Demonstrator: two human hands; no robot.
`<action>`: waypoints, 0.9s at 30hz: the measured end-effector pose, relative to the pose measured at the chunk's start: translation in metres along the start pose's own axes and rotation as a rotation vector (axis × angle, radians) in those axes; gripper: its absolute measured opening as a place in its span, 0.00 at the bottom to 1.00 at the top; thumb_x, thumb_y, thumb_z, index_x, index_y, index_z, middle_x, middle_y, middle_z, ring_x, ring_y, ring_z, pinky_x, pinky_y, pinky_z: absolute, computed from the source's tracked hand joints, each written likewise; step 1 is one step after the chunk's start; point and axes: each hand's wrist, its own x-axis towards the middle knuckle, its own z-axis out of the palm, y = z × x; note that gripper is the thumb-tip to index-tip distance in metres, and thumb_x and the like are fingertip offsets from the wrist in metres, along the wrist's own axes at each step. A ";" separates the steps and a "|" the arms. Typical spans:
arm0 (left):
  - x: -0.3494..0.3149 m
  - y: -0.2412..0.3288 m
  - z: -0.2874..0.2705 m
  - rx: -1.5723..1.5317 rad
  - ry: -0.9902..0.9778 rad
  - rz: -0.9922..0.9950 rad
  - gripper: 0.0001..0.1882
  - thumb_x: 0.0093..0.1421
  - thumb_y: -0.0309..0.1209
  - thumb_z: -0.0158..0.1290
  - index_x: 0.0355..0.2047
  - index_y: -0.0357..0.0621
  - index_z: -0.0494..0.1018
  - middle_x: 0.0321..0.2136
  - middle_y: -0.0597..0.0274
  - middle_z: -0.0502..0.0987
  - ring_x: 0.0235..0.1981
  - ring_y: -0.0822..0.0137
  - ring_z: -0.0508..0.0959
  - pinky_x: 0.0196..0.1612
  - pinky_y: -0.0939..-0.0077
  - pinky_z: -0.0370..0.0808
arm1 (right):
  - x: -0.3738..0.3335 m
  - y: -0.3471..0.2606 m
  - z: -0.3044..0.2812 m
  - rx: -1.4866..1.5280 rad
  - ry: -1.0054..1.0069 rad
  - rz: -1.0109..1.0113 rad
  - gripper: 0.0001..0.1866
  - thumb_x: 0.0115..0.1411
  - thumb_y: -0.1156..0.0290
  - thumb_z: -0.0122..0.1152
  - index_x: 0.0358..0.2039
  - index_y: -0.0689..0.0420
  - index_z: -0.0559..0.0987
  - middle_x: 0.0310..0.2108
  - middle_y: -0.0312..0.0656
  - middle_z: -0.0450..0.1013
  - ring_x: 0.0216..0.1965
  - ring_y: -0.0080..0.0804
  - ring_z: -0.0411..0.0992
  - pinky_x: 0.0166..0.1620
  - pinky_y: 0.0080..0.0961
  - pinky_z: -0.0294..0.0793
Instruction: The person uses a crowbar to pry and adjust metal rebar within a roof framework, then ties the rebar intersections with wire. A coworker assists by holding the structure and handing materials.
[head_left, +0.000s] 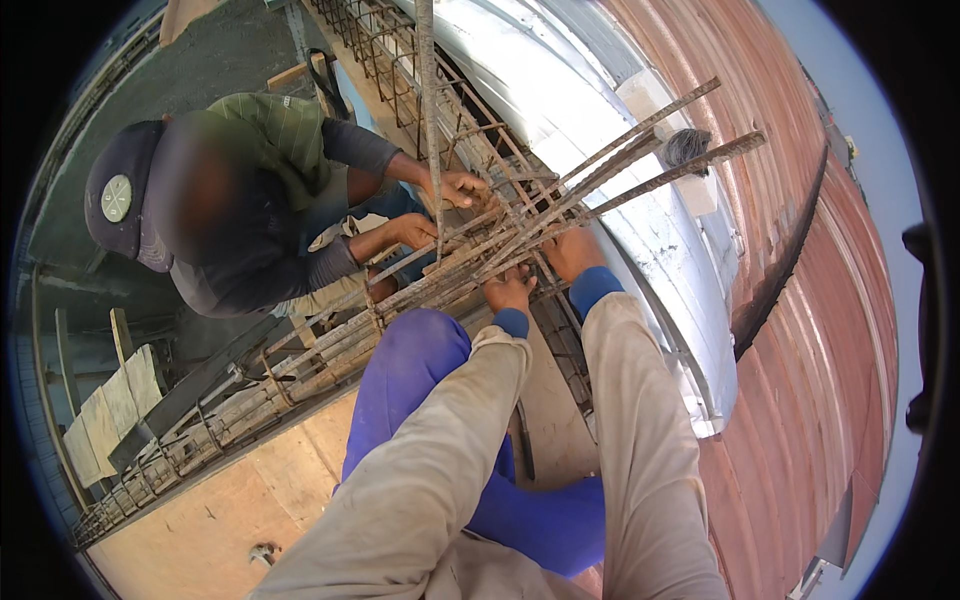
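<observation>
Rusty rebars (660, 125) cross and meet in a reinforcement joint ahead of me. My left hand (510, 288) is at the near side of this joint, its fingers bent in against the bars; whatever they pinch is hidden. Just right of it, my right hand (572, 252) reaches in under the protruding bars, which cover its fingertips. A co-worker's two hands, one at the upper side (462, 189) and one lower (413, 231), touch the same joint from the left. An upright rebar (432, 120) stands between those hands and the bundle.
A long rebar cage (215, 425) runs to the lower left beside plywood (230, 500), where a hammer-like tool (262, 554) lies. Another cage (375, 50) extends away. To the right are silvery sheeting (560, 100), a dark wire coil (686, 148) and red corrugated roofing (800, 400). The co-worker (270, 210) crouches left.
</observation>
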 end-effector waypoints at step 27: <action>0.006 0.005 -0.004 0.683 -0.271 0.055 0.12 0.70 0.34 0.50 0.36 0.41 0.80 0.23 0.61 0.80 0.20 0.69 0.76 0.23 0.71 0.73 | -0.039 -0.009 0.049 0.105 0.350 -0.043 0.08 0.59 0.69 0.60 0.37 0.53 0.84 0.41 0.48 0.76 0.40 0.52 0.77 0.43 0.45 0.78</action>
